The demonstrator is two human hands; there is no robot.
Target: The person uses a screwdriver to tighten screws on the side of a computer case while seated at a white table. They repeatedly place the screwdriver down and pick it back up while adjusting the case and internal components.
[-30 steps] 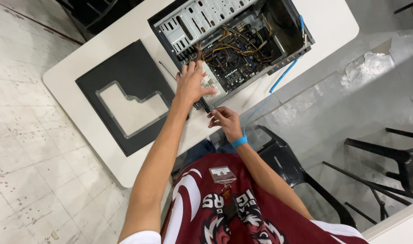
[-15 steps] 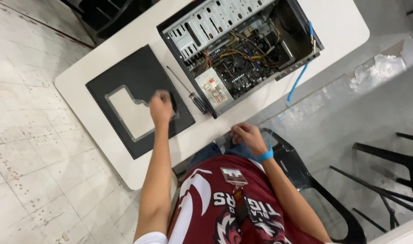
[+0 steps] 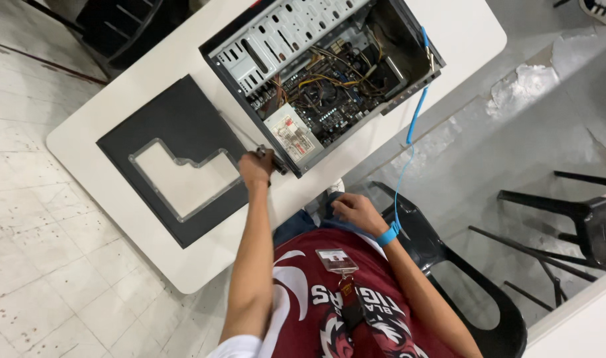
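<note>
Gripping: a dark-handled tool, seemingly a screwdriver, is clasped in the closed fingers of the left hand, at the near edge of the open computer case.
Right hand: the right hand is held loosely curled at the lap, beside the table edge; whether anything is pinched in it cannot be told. A blue wrist strap is worn, and its blue cord is run up to the case rim.
Computer case: laid on its side on the white table, interior exposed, with board and yellow-and-black wiring in view.
Done so far: the black side panel, with its clear window, is already taken off and laid flat to the left of the case, touching or nearly touching it.
Left to do: judged from the interior, the components appear still seated and cabled; the work inside seems barely begun.
Surroundings: black chairs are stood to the right on the grey floor.
</note>
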